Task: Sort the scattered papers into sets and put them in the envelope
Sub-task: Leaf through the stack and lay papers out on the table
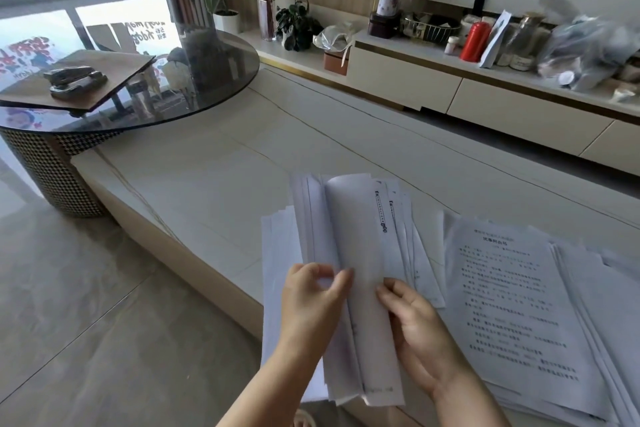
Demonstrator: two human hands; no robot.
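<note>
Papers | left hand fingers pinch sheets | right hand fingers grip bundle

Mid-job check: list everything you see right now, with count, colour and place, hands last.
held sheaf: one, white, fanned between both hands
paper pile: one, white printed, on table at right
table: one, cream, centre
glass table: one, dark round, far left
board: one, brown, on glass table
stapler: one, black, on board
red bottle: one, on shelf
potted plant: one, green, on shelf
envelope: none visible
left hand: pinches sheaf
right hand: holds sheaf
</note>
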